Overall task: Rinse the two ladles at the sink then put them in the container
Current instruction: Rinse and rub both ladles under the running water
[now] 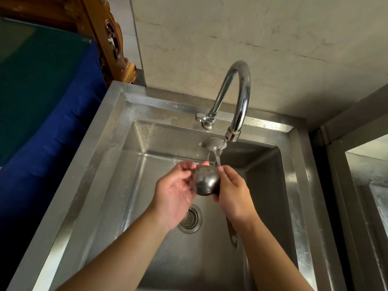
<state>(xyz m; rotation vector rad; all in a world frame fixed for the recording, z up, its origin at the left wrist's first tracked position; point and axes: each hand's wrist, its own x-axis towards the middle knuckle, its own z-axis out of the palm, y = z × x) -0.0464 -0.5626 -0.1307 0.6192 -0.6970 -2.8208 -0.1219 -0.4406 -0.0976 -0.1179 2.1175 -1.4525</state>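
A steel ladle point(206, 181) is held over the sink point(98, 164) basin, its rounded bowl turned up toward me. My right hand point(233, 196) grips it at the neck, and its handle comes out below my wrist. My left hand point(175, 192) curls its thumb and fingers around the bowl's left rim. A second ladle point(213, 143) sits higher, its bowl right under the faucet point(241, 91) spout with water running onto it. Its handle drops behind my hands, and I cannot tell which hand holds it.
The drain strainer point(191, 219) lies below my left wrist. A second steel basin point(369, 175) adjoins on the right. A blue cloth-covered surface point(52, 127) and carved wooden furniture point(113, 38) stand on the left. A stained wall rises behind the faucet. No container is visible.
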